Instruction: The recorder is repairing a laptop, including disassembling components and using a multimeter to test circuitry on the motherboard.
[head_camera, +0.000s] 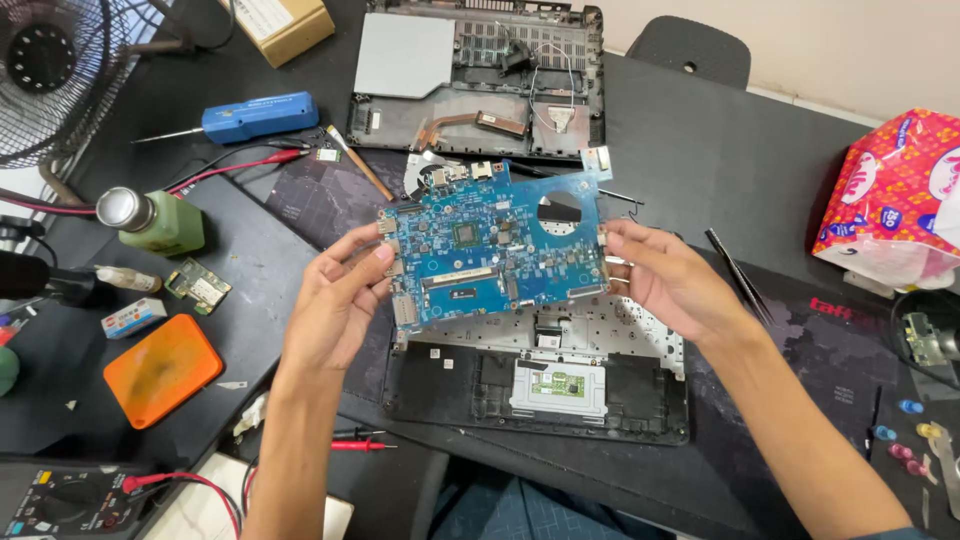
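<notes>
Nearest the camera, one multimeter (60, 500) sits at the lower left corner with a red lead curling off it. Above it lie one orange pad (160, 368) and one small green circuit module (198, 286). Two bare hands hold one blue motherboard (495, 250) up over the open laptop palmrest (535, 385), clear of it. The left hand (335, 305) has its fingers curled shut on the board's left edge, thumb on the front face. The right hand (665, 280) pinches the right edge, fingertips (612, 262) closed on the rim, so the board spans between the two grips. One pair of tweezers (738, 272) lies just right of the right hand. Farther back are one blue electric screwdriver (258, 117), one green bottle (155, 222), and one laptop base shell (480, 75), whose innards are hard to make out. One fan (60, 70) stands far left.
</notes>
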